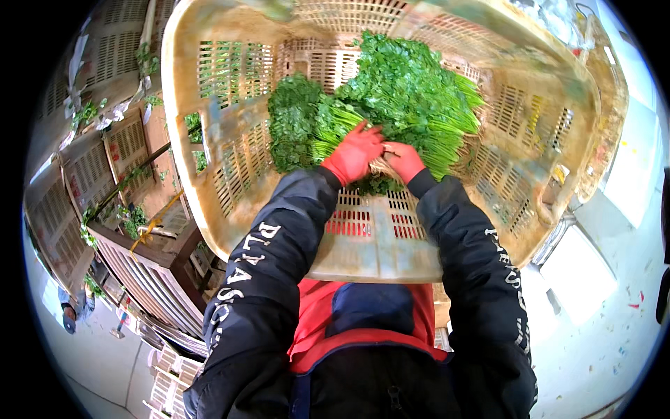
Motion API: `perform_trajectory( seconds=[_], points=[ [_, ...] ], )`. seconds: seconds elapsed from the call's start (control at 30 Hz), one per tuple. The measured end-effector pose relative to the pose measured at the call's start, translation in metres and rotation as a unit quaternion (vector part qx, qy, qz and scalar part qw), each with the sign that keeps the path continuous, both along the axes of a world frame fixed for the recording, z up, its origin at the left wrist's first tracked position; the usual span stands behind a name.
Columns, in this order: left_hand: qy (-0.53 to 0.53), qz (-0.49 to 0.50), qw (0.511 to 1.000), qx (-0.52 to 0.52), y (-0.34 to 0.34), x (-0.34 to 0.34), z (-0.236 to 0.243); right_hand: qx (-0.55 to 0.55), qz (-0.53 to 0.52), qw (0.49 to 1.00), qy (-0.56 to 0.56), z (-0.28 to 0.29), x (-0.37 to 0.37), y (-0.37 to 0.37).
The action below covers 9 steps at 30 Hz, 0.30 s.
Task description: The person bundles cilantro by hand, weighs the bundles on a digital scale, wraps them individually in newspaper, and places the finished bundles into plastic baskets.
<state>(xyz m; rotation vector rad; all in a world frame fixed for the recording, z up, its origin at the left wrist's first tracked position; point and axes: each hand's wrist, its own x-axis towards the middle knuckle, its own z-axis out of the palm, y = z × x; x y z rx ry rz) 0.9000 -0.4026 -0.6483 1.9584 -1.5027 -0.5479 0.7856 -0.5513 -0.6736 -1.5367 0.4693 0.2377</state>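
Both my hands wear red gloves and reach into a big, worn, cream-coloured plastic crate [349, 262] with slotted walls. A bunch of leafy greens [336, 126], with dark leaves at the left and pale stems, lies near the crate's close wall. My left hand [353, 155] is curled over its stems close to the root end. Against the left fingertips, my right hand [405, 161] is closed around the pale roots [381, 167]. A larger heap of bright greens [401, 87] lies behind and to the right, its stems and roots pointing right.
Dark slatted crates [139, 269] stand at the left, with stray leaves on them. A person [78, 311] is far off at the lower left, near pale crates [171, 380]. White boards [576, 272] lie on the floor at the right, where scraps are scattered. Clear plastic [551, 17] sits beyond the crate.
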Motion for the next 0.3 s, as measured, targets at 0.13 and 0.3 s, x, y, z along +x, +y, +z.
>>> perform_trajectory(
  seconds=[0.13, 0.3],
  points=[
    [0.061, 0.060, 0.996, -0.036, 0.005, 0.019, 0.001, -0.037, -0.046, 0.997, 0.056, -0.006, -0.006, -0.055],
    [0.094, 0.042, 0.995, -0.015, 0.007, 0.020, 0.000, -0.307, 0.166, 0.930, 0.113, -0.021, -0.043, -0.033]
  ],
)
